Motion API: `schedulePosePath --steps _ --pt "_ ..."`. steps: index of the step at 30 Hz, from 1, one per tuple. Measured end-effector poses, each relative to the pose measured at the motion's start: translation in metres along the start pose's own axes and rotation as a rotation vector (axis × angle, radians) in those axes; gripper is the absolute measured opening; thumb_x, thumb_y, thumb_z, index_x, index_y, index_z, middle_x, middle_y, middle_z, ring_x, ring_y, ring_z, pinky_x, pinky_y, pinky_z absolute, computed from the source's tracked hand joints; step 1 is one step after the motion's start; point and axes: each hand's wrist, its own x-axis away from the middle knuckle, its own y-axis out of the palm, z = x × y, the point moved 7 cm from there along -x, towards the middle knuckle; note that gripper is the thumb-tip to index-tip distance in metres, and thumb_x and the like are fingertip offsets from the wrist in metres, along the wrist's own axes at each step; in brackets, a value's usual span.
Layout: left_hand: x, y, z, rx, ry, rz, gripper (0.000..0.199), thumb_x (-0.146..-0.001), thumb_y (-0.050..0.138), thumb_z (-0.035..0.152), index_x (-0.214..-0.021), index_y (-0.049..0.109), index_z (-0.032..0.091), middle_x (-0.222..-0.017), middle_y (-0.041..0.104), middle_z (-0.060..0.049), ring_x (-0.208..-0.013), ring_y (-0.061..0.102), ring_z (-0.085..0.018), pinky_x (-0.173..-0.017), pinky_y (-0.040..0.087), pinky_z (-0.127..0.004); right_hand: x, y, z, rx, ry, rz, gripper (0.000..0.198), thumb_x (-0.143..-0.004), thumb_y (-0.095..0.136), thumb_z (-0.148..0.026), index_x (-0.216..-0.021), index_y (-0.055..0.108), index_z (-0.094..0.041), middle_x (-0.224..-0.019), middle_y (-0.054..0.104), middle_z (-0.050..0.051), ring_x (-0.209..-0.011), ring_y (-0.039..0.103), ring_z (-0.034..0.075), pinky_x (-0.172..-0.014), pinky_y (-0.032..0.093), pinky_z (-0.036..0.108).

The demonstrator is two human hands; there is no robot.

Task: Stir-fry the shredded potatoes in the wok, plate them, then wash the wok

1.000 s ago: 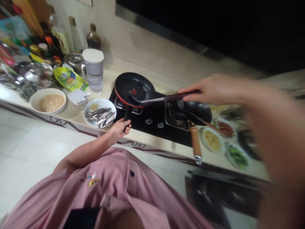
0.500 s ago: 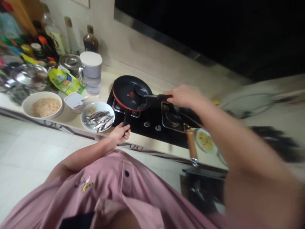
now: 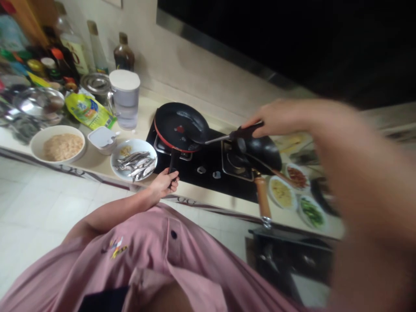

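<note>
A black frying pan (image 3: 172,119) with a red outer side rests on the left burner of the black stove. Around its dark handle my left hand (image 3: 165,184) is closed. My right hand (image 3: 273,119) grips the dark handle of a spatula (image 3: 217,139), whose head reaches into the pan at its right side. Pale patches and a red spot show on the pan's dark inside. Just left of the pan handle stands a white plate (image 3: 116,173) bearing several small silvery fish (image 3: 139,162) and some chopped yellowish pieces.
A wok (image 3: 264,151) with a wooden handle (image 3: 262,197) sits by the right burner. Small dishes, including one of green pieces (image 3: 312,211), stand farther right. Leftward are a water pitcher (image 3: 126,99), a lidded white box (image 3: 101,138), a bowl (image 3: 35,149) and bottles. A dark hood overhangs.
My right hand has moved right, drawing the spatula from the pan's middle toward its lower right rim. The dishes at right have come into view. My left hand stays on the pan handle.
</note>
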Motion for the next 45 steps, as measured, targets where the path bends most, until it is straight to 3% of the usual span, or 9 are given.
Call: schedulePosePath --steps 3,11,16,20,28,32,35,41,45 --pt "0.002 0.001 0.0 0.006 -0.013 0.006 0.02 -0.089 0.055 0.014 -0.082 0.038 0.021 -0.063 0.048 0.003 -0.041 0.035 -0.003 -0.042 0.02 -0.013 0.013 -0.008 0.001 0.021 -0.025 -0.104 0.036 -0.072 0.071 -0.022 -0.105 0.077 -0.037 -0.102 0.071 -0.001 -0.084 0.062 0.016 -0.075 0.046 0.027" --pt "0.001 0.0 0.0 0.009 -0.008 -0.007 0.018 -0.091 0.052 0.014 -0.08 0.038 0.02 -0.061 0.046 0.003 -0.04 0.034 -0.003 -0.042 0.018 -0.013 -0.01 0.012 -0.048 -0.014 -0.081 0.013 0.047 -0.087 0.055 -0.028 -0.133 0.062 -0.035 -0.122 0.064 0.005 -0.101 0.058 0.023 -0.078 0.043 0.031" --pt "-0.001 -0.002 -0.002 0.013 -0.023 -0.002 0.018 -0.09 0.053 0.015 -0.082 0.038 0.02 -0.062 0.047 0.003 -0.04 0.035 -0.003 -0.042 0.02 -0.014 -0.022 0.016 -0.041 -0.016 0.0 0.002 0.043 -0.082 0.059 -0.027 -0.123 0.068 -0.036 -0.115 0.065 0.007 -0.092 0.06 0.025 -0.071 0.045 0.034" --pt "-0.001 -0.001 -0.002 0.006 -0.017 -0.005 0.018 -0.09 0.053 0.015 -0.082 0.038 0.02 -0.062 0.047 0.003 -0.04 0.035 -0.003 -0.042 0.02 -0.013 -0.027 0.01 -0.04 -0.042 -0.074 0.062 0.041 -0.08 0.062 -0.033 -0.12 0.069 -0.039 -0.11 0.067 0.004 -0.092 0.06 0.025 -0.073 0.046 0.035" --pt "0.002 0.001 0.0 0.007 0.004 -0.018 0.02 -0.088 0.057 0.016 -0.081 0.039 0.02 -0.062 0.045 0.004 -0.041 0.033 -0.003 -0.042 0.02 -0.014 -0.068 0.031 -0.052 -0.06 0.014 0.06 0.043 -0.083 0.056 -0.025 -0.124 0.068 -0.029 -0.114 0.066 0.01 -0.095 0.061 0.026 -0.075 0.045 0.034" --pt "0.001 0.0 -0.001 0.021 -0.001 -0.011 0.023 -0.085 0.063 0.017 -0.082 0.039 0.02 -0.064 0.047 0.003 -0.042 0.034 -0.003 -0.043 0.021 -0.014 -0.05 0.025 -0.039 -0.005 0.043 -0.081 0.043 -0.083 0.054 -0.023 -0.123 0.069 -0.023 -0.112 0.068 0.01 -0.09 0.062 0.023 -0.071 0.045 0.032" --pt "0.0 0.0 -0.001 0.018 0.0 -0.014 0.021 -0.086 0.06 0.016 -0.082 0.039 0.02 -0.064 0.047 0.003 -0.041 0.034 -0.003 -0.043 0.021 -0.014 -0.026 0.015 -0.027 -0.051 0.093 -0.195 0.041 -0.084 0.055 -0.025 -0.123 0.069 -0.022 -0.096 0.07 0.008 -0.074 0.061 0.018 -0.065 0.044 0.03" --pt "-0.001 -0.001 -0.001 0.034 -0.009 -0.005 0.021 -0.087 0.058 0.015 -0.082 0.038 0.021 -0.063 0.047 0.003 -0.041 0.034 -0.003 -0.042 0.02 -0.014 0.007 -0.003 -0.01 -0.169 0.182 -0.395 0.035 -0.091 0.055 -0.026 -0.123 0.067 -0.02 -0.055 0.05 -0.002 -0.042 0.036 0.003 -0.049 0.027 0.023" --pt "-0.004 -0.002 -0.003 0.048 -0.009 -0.009 0.025 -0.084 0.061 0.014 -0.084 0.037 0.022 -0.063 0.047 0.004 -0.041 0.035 -0.004 -0.043 0.021 -0.013 0.006 -0.014 -0.003 -0.204 0.079 -0.346 0.031 -0.091 0.056 -0.035 -0.11 0.073 -0.017 -0.059 0.054 -0.003 -0.041 0.032 -0.001 -0.047 0.024 0.021"
